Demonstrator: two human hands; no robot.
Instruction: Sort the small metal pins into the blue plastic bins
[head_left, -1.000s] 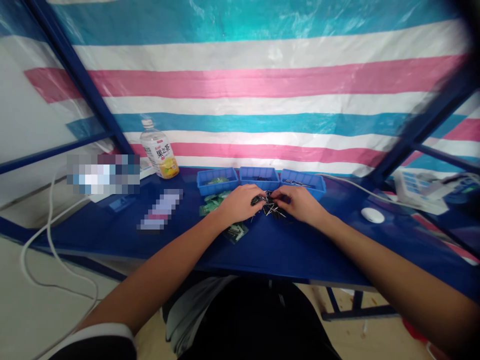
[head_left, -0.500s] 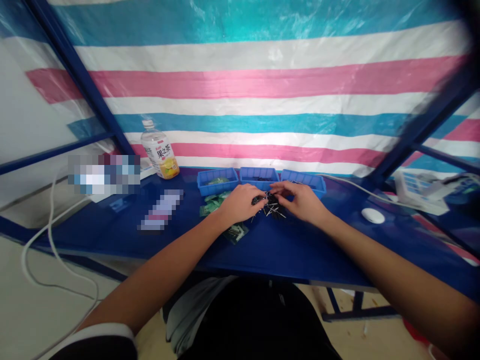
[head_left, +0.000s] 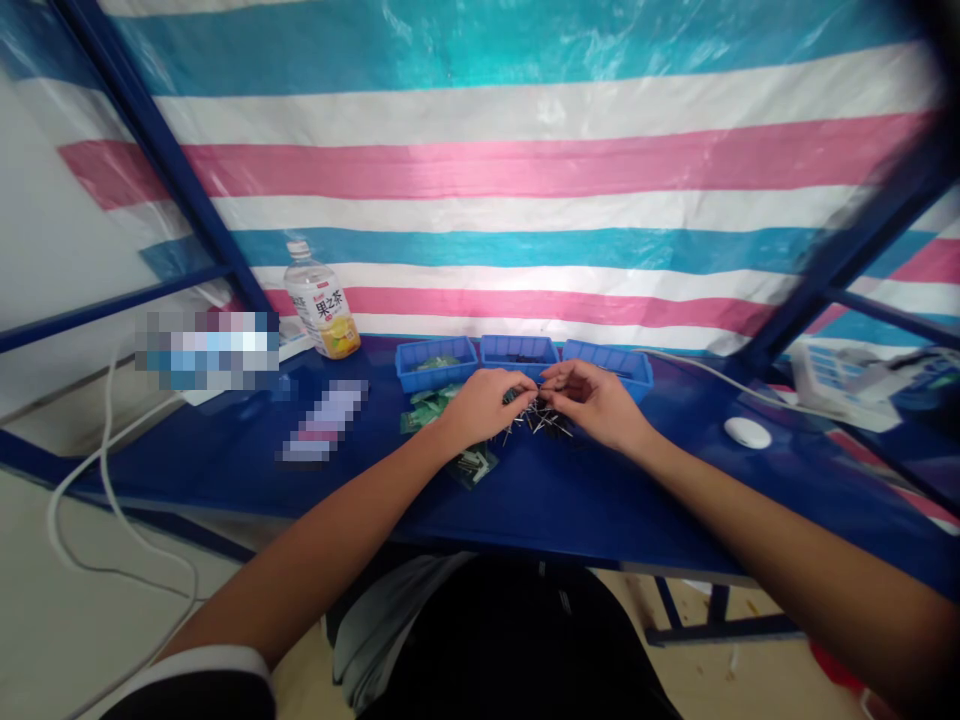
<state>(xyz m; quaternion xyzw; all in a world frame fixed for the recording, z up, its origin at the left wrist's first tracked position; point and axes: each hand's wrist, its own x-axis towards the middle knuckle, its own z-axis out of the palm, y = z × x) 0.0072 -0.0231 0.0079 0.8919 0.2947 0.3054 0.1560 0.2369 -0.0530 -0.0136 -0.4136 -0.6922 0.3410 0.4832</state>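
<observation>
Both hands meet above a pile of small black and silver pin-like pieces (head_left: 553,420) on the blue table. My left hand (head_left: 491,405) is closed in a pinch, its fingertips at a small dark piece too tiny to name. Facing it, my right hand (head_left: 598,402) pinches at the same spot with thumb and forefinger. Green packets (head_left: 431,405) lie left of my left hand, and a clear bag of small parts (head_left: 474,465) rests below it. Behind the hands stand a left blue tray (head_left: 435,378), a middle blue tray (head_left: 517,346) and a right blue tray (head_left: 637,370).
A drink bottle (head_left: 324,305) stands at the back left, near a blurred flat item (head_left: 324,420). On the right are a white oval object (head_left: 747,432), a white cable (head_left: 712,372) and a white basket (head_left: 840,385). Striped sheeting hangs behind the blue table (head_left: 570,510).
The fingertips of my two hands have come closer together over the pile. The trays, packets and bottle have stayed in place.
</observation>
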